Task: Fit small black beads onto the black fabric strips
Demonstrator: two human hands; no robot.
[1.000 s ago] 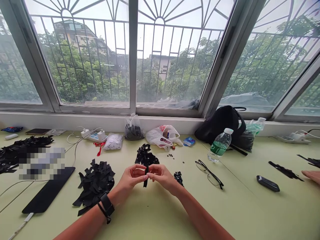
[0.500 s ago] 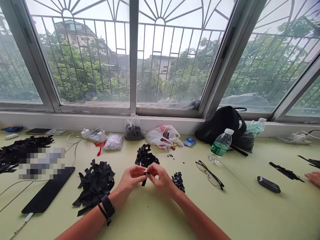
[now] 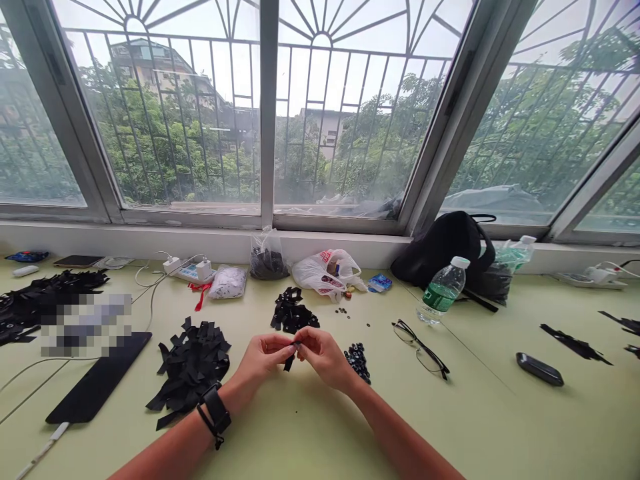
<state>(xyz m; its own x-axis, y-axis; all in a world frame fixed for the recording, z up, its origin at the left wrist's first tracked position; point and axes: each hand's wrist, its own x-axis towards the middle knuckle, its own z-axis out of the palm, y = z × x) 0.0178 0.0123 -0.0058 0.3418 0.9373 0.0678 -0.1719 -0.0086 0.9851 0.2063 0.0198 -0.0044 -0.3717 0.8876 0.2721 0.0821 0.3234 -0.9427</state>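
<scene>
A short black fabric strip (image 3: pixel 289 363) hangs down between my hands over the table. My left hand (image 3: pixel 263 360) pinches it from the left, thumb against fingers. From the right, my right hand (image 3: pixel 320 357) pinches its upper end, and the fingertips of both hands meet there. Whatever else may sit between the fingertips is too small to make out. Just beyond my hands lies a pile of black strips with small rings (image 3: pixel 293 312). By my left forearm is a larger heap of black strips (image 3: pixel 195 363). Small dark rings (image 3: pixel 357 363) are clustered beside my right wrist.
Eyeglasses (image 3: pixel 421 348), a water bottle (image 3: pixel 443 291) and a black case (image 3: pixel 540 369) stand or lie to the right. A black phone-like slab (image 3: pixel 100 377) with a cable is at left. Plastic bags (image 3: pixel 327 275) and a black bag (image 3: pixel 443 250) line the window sill.
My fingertips have closed more tightly together at the top of the strip. Another person's hand at the right edge has gone out of view.
</scene>
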